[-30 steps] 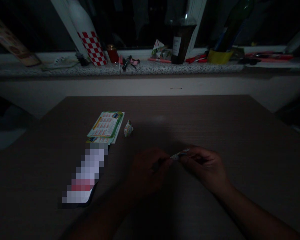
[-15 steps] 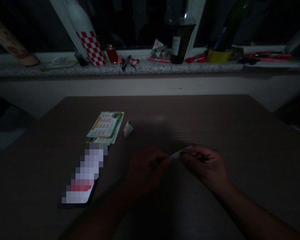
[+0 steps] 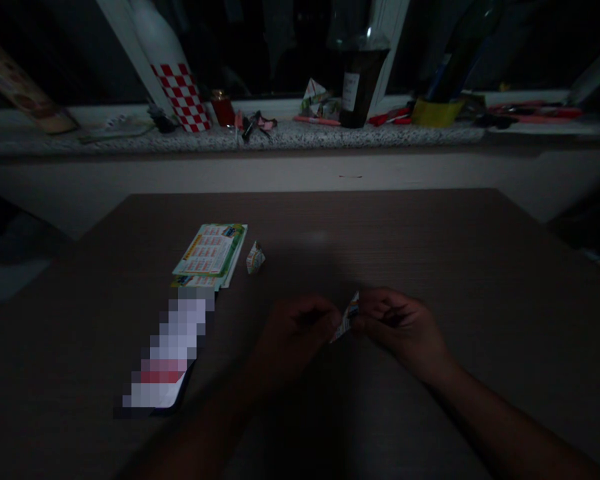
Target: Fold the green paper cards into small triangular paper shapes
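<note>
Between my two hands is a small folded piece of printed paper [image 3: 349, 316], tilted with its upper tip to the right. My left hand [image 3: 300, 337] pinches its left edge between thumb and fingers. On the other side, my right hand [image 3: 405, 330] grips the right edge, fingers curled. A second small folded paper piece [image 3: 255, 258] stands on the table, left of and beyond my hands. Beside that lies a stack of printed calendar cards [image 3: 210, 250]. The light is dim, so the creases in the held paper are hard to make out.
A phone [image 3: 173, 353] with a blurred, lit screen lies left of my left arm on the wooden table [image 3: 430, 233]. Along the granite windowsill [image 3: 300, 137] stand a red-and-white checkered bottle [image 3: 183, 97], a dark container with a label [image 3: 357, 90], and a yellow holder [image 3: 437, 112].
The folded paper has turned from lying nearly level to a steeper slant. My right hand has shifted slightly left, closer to my left hand. Both still hold the paper.
</note>
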A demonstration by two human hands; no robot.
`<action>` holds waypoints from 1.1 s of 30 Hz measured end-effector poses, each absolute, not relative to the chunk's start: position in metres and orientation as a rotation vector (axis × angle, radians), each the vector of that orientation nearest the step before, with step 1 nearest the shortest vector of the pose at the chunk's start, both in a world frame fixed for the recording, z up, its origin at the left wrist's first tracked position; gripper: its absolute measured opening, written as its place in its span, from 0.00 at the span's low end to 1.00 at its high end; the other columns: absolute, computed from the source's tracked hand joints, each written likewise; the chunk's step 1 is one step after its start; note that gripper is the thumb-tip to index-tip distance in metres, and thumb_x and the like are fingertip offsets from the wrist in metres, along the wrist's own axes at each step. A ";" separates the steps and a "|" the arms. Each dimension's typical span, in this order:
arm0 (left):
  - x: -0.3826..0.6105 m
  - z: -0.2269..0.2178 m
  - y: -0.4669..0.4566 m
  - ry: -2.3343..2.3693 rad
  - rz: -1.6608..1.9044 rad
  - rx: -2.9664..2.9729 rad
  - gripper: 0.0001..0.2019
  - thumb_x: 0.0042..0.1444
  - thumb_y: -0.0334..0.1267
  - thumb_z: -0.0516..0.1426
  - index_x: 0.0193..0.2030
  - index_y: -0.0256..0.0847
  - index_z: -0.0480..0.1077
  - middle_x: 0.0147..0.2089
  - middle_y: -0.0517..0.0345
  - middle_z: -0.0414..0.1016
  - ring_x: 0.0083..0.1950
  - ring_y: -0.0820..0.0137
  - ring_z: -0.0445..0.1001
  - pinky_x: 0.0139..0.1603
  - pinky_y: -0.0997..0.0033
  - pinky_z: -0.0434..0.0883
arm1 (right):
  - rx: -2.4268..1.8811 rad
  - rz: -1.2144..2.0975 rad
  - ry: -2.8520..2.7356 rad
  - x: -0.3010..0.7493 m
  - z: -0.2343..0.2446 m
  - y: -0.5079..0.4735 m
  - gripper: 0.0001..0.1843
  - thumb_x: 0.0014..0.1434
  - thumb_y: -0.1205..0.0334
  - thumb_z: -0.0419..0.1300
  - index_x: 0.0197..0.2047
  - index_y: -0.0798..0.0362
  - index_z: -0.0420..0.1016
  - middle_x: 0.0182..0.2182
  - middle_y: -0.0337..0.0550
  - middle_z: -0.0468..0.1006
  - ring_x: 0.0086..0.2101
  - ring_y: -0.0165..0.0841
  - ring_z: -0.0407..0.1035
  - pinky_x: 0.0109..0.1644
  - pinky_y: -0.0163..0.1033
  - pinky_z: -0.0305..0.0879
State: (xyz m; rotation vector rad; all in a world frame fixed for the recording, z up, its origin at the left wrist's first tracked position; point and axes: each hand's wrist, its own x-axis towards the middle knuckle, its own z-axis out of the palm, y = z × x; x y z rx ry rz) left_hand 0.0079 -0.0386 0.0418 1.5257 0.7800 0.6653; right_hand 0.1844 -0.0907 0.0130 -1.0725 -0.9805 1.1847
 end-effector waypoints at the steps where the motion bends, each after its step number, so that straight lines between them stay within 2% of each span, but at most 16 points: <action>1: 0.008 0.041 -0.038 0.779 0.657 1.510 0.09 0.57 0.37 0.57 0.28 0.36 0.70 0.25 0.63 0.68 0.28 0.76 0.65 0.30 0.79 0.61 | -1.062 1.188 -0.967 0.184 0.012 -0.091 0.12 0.46 0.61 0.72 0.36 0.52 0.79 0.28 0.42 0.83 0.27 0.30 0.77 0.31 0.33 0.75; 5: 0.009 0.042 -0.038 0.792 0.652 1.535 0.09 0.57 0.36 0.57 0.28 0.36 0.71 0.25 0.63 0.68 0.28 0.76 0.65 0.32 0.78 0.61 | -1.073 1.121 -0.973 0.182 0.013 -0.091 0.10 0.46 0.64 0.71 0.35 0.51 0.80 0.29 0.41 0.83 0.29 0.31 0.78 0.34 0.33 0.76; 12: 0.011 0.042 -0.042 0.788 0.644 1.462 0.11 0.57 0.39 0.56 0.27 0.35 0.71 0.24 0.62 0.68 0.28 0.76 0.64 0.31 0.77 0.61 | -1.123 1.108 -1.034 0.184 0.011 -0.091 0.10 0.46 0.63 0.71 0.36 0.49 0.82 0.30 0.42 0.85 0.29 0.32 0.79 0.33 0.34 0.76; 24: 0.013 0.043 -0.040 0.864 0.614 1.308 0.08 0.49 0.38 0.59 0.26 0.35 0.73 0.24 0.60 0.73 0.27 0.75 0.68 0.30 0.77 0.65 | -1.021 1.214 -1.021 0.187 0.008 -0.091 0.11 0.47 0.65 0.71 0.37 0.46 0.83 0.32 0.40 0.85 0.30 0.30 0.78 0.36 0.32 0.76; 28: 0.011 0.047 -0.039 0.929 0.588 1.427 0.05 0.46 0.36 0.61 0.27 0.36 0.74 0.24 0.61 0.74 0.26 0.76 0.68 0.27 0.78 0.64 | -1.091 1.155 -1.086 0.187 0.011 -0.091 0.10 0.47 0.65 0.70 0.36 0.48 0.83 0.30 0.40 0.84 0.29 0.31 0.78 0.33 0.33 0.75; 33: 0.008 0.047 -0.037 0.954 0.558 1.523 0.05 0.45 0.34 0.62 0.29 0.36 0.73 0.27 0.59 0.75 0.28 0.74 0.71 0.29 0.77 0.67 | -1.125 1.058 -1.215 0.187 0.013 -0.092 0.07 0.50 0.65 0.69 0.35 0.48 0.84 0.30 0.41 0.83 0.30 0.31 0.76 0.33 0.34 0.74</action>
